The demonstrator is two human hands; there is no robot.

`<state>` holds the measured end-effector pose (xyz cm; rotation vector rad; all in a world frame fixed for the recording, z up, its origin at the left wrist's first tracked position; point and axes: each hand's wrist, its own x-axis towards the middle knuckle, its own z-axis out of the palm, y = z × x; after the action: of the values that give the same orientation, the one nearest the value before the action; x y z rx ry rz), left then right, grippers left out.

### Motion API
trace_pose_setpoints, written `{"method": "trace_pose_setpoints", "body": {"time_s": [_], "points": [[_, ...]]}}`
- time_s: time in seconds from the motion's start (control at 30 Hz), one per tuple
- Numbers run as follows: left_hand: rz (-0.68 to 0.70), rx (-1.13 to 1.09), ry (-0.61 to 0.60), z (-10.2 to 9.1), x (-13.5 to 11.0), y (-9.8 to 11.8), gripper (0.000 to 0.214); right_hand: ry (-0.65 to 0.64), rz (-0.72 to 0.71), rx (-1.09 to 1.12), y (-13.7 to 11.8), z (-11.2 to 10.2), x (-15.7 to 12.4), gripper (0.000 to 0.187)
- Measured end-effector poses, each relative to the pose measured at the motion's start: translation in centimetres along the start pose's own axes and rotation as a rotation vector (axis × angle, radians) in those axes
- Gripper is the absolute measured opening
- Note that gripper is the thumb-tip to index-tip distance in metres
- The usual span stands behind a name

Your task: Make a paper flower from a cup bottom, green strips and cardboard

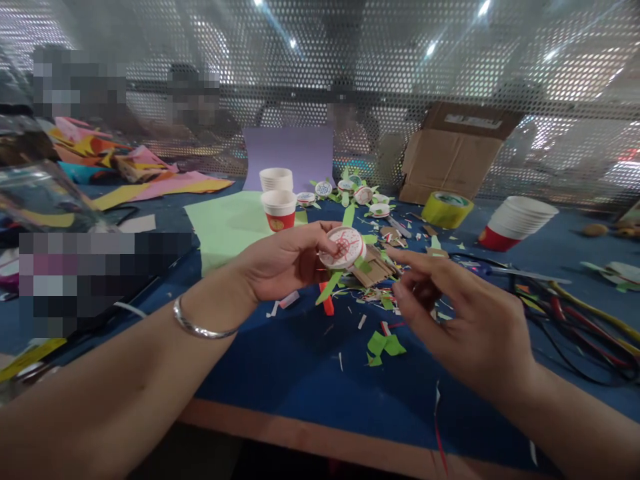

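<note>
My left hand (pixel 285 260), with a silver bangle on the wrist, pinches a small paper-cup turtle (pixel 354 245) above the table. Its round white shell is a cup bottom with a red drawn pattern, and green paper strips stick out as legs. The left thumb presses on the shell; the other fingers are partly hidden behind it. My right hand (pixel 450 300) hovers just right of the turtle, index finger and thumb apart, with nothing visible between them. Ribbed cardboard (pixel 375 267) shows between the turtle and the right fingertips. Below lie green paper scraps (pixel 385 345).
Several similar turtles (pixel 363 195) sit at the back. Stacked paper cups (pixel 520 221) stand right, beside yellow tape (pixel 447 209); another red-and-white cup (pixel 279 210) is left. Cables (pixel 565 327) lie right. A cardboard box (pixel 453 157) leans against the perforated metal screen (pixel 310 67).
</note>
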<state>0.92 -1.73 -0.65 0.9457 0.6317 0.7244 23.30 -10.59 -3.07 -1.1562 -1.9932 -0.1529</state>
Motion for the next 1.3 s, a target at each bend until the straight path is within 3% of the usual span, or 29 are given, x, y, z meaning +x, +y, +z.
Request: {"method": "trace_pose_setpoints", "body": {"time_s": [0.2, 0.33, 0.63, 0.83, 1.1, 1.3], "points": [[-0.005, 0.097, -0.004, 0.2, -0.2, -0.2, 0.033, -0.018, 0.215, 0.192, 0.7, -0.2, 0.5, 0.030], [-0.015, 0.199, -0.061, 0.8, -0.5, -0.4, 0.026, -0.047, 0.296, 0.306, 0.7, -0.4, 0.7, 0.025], [-0.010, 0.262, -0.112, 1.1, -0.3, -0.7, 0.022, -0.126, 0.324, 0.432, 0.8, 0.0, 1.0, 0.022], [-0.029, 0.129, -0.003, 1.2, -0.3, -0.5, 0.018, -0.093, 0.360, 0.430, 0.7, -0.2, 1.4, 0.021], [-0.035, 0.123, -0.023, 1.0, -0.2, -0.8, 0.021, -0.309, 0.437, 0.670, 0.8, 0.1, 1.2, 0.025], [-0.045, 0.166, -0.113, 0.9, -0.2, -0.8, 0.021, -0.393, 0.456, 0.885, 0.8, 0.1, 1.2, 0.021]]}}
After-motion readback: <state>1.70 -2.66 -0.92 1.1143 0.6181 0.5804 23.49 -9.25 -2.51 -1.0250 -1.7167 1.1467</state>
